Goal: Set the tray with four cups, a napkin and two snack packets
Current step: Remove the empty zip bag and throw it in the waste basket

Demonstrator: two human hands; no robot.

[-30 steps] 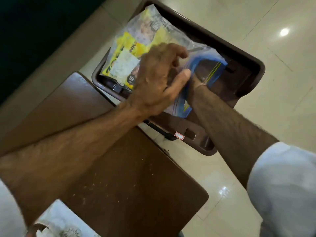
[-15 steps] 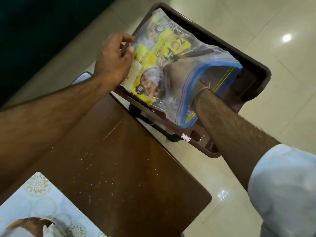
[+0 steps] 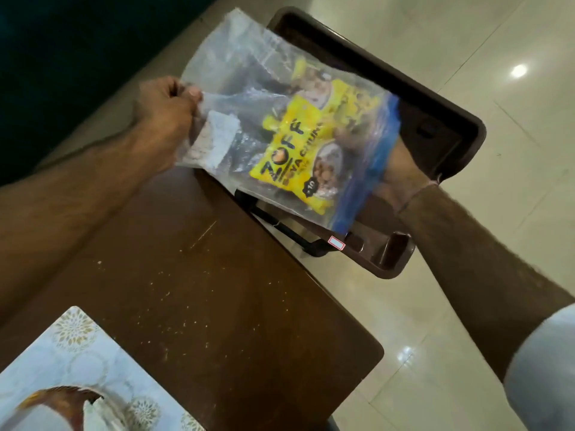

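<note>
A clear zip bag [image 3: 245,98] with a blue mouth is held up over a brown plastic chair [image 3: 451,119]. My left hand [image 3: 165,116] pinches the bag's closed end at the left. My right hand [image 3: 401,169] is pushed into the bag's mouth, with its fingers hidden behind a yellow snack packet [image 3: 298,144] that sits near the opening. A second yellow packet [image 3: 348,98] shows behind the first. The pale floral tray [image 3: 71,346] lies at the lower left on the brown table [image 3: 224,306].
A blurred brown and white object [image 3: 59,405] rests on the tray's near end. The table's surface is speckled with crumbs. Glossy tiled floor [image 3: 466,306] lies to the right, and a dark wall runs along the upper left.
My left hand has let go of the bag's middle and now grips its closed end further left. The yellow packet has slid from the bag's far end toward the blue mouth.
</note>
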